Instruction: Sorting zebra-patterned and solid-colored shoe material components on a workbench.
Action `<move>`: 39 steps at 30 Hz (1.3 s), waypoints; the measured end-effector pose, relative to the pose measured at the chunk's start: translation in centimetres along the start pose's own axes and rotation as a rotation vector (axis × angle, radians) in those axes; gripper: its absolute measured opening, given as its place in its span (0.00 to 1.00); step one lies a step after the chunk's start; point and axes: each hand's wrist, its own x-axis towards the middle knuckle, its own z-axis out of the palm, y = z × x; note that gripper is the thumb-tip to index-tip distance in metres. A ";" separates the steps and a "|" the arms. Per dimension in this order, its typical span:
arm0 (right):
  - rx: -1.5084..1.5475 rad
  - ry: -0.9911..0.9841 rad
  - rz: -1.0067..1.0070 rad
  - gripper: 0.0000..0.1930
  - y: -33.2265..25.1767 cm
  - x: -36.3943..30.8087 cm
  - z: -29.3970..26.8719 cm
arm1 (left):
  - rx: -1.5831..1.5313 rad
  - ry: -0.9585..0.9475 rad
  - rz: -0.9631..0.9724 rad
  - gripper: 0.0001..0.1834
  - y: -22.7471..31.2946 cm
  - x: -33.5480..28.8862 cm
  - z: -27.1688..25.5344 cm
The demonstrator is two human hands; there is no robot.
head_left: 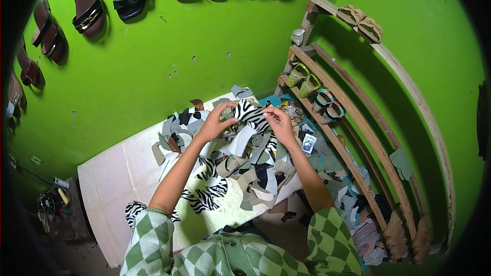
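A zebra-print piece of material [250,113] is held up over a heap of offcuts. My right hand [280,123] pinches its right edge between thumb and fingertips. At its left edge, my left hand [219,122] curls round with thumb and fingers on it. Just below hangs a white strip [242,141]; I cannot tell whether it is joined to the zebra-print piece. Under and around both hands lies the pile of scraps [248,176] in grey, beige, black and white. More zebra-print pieces [207,194] lie on the pale table nearer to me.
The pale table [115,184] abuts a green wall hung with sandals [88,7]. At right stands a wooden rack [353,122] with small shoes [309,86] and tan sandals [360,22]. Scraps and cloth [368,237] are heaped below it. Thread spools [61,183] stand at far left.
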 end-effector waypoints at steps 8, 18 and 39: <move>0.144 0.122 0.014 0.07 2.1 2.5 -0.5 | 0.178 0.057 -0.293 0.13 -3.8 1.5 0.9; -0.063 -0.237 0.111 0.09 2.5 3.5 -0.9 | -1.038 -0.131 -0.672 0.27 -2.0 2.8 2.6; 0.181 -0.498 0.349 0.22 4.0 4.2 0.7 | 0.269 -0.200 0.098 0.22 -3.1 2.9 3.2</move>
